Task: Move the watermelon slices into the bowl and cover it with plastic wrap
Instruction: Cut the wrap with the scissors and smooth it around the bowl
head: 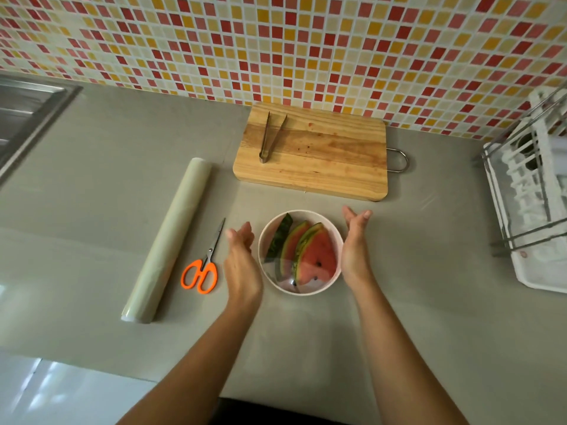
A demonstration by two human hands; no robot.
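Watermelon slices (310, 256) sit in the bowl (334, 231) (film glints across it). Left hand (241, 262) and right hand (356, 240) flank the bowl, both spread, gripping nothing.

Soft, even, rather dim light; faint shadows on the matte grey surface (107, 179). Wide-angle bending warps the red-and-yellow mosaic tile wall (306, 41); edges slightly blurred.

Bowl: round white bowl (337, 240) on the grey countertop (429, 302), holding three red watermelon slices with green rind (313, 256); a clear film shows over its near part.
Hands: left hand (241, 262) and right hand (356, 240) flank the bowl, palms inward, fingers spread, holding nothing.
Left of bowl: orange-handled scissors (201, 271), then a roll of plastic wrap (171, 243).
Behind: wooden cutting board (322, 154) bearing metal tongs (270, 136).
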